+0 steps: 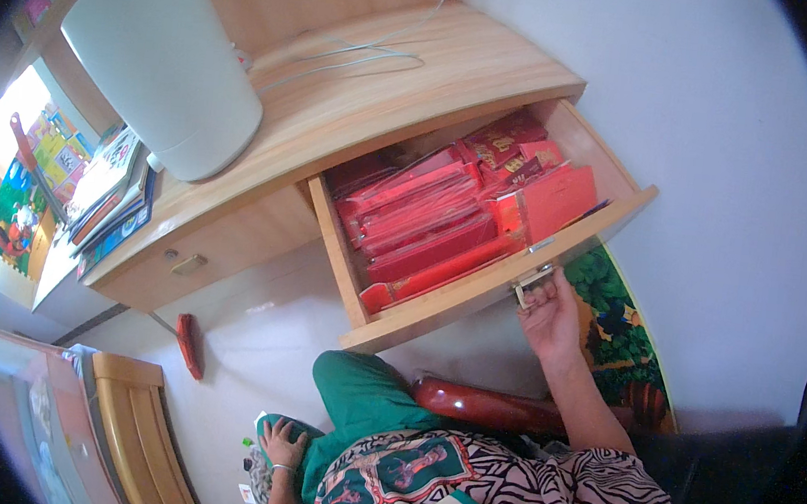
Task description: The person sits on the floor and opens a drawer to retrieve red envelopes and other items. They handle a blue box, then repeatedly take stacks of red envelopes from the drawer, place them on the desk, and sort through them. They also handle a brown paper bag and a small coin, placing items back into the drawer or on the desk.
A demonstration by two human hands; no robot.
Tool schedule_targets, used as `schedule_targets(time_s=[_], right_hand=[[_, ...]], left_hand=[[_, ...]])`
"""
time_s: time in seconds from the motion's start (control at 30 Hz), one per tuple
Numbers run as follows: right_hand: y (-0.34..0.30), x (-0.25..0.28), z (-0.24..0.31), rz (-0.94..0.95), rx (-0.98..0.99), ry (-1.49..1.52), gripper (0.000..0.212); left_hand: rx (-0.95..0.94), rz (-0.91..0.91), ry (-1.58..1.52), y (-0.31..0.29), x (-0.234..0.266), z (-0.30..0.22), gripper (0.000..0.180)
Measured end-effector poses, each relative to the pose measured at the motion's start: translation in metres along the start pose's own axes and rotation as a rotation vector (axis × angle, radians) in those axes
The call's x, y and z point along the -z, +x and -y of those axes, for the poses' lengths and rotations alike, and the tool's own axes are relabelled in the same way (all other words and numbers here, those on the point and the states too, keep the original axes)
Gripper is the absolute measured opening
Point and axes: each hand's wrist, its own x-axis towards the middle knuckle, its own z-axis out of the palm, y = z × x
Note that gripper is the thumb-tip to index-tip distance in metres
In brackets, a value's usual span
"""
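A wooden drawer [442, 296] stands pulled out from the desk on the right. Rows of red paper envelopes [430, 218], some with gold print, are packed inside it. My right hand [552, 315] is closed on the metal drawer handle [521, 293] at the middle of the front panel, its fingers hooked around the bar. Down at the lower left, my left hand [285, 444] rests on my green-trousered knee [318, 434]. Its fingers are spread and nothing is in them.
On the wooden desk [360, 85] stand a tall white appliance [166, 63], a thin white cable [383, 51] and a stack of books [121, 194]. A second drawer [222, 238] is closed. Under the open drawer shows a red-brown glossy armrest [486, 405]. A white wall [708, 173] borders the right.
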Motion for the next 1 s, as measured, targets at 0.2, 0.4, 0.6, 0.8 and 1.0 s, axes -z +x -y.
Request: schedule_targets(time_s=[0.2, 0.4, 0.6, 0.8, 1.0], right_hand=[[0.003, 0.004, 0.000, 0.024, -0.012, -0.016, 0.033], [0.004, 0.011, 0.006, -0.067, -0.002, -0.099, 0.028], [0.007, 0.026, 0.012, -0.048, 0.043, -0.224, 0.027], [0.001, -0.002, 0.042, -0.230, 0.773, -0.508, 0.023], [-0.028, -0.092, 0.086, 0.469, 1.185, -1.611, 0.039]], left_hand=[[-0.003, -0.036, -0.010, -0.003, 0.000, -0.001, 0.051], [-0.005, -0.036, -0.013, -0.002, -0.002, 0.000, 0.050], [-0.015, -0.048, -0.014, -0.002, -0.002, 0.002, 0.049], [-0.014, -0.056, -0.027, -0.002, 0.000, 0.001, 0.049], [-0.017, -0.040, -0.015, -0.001, 0.001, -0.001, 0.049]])
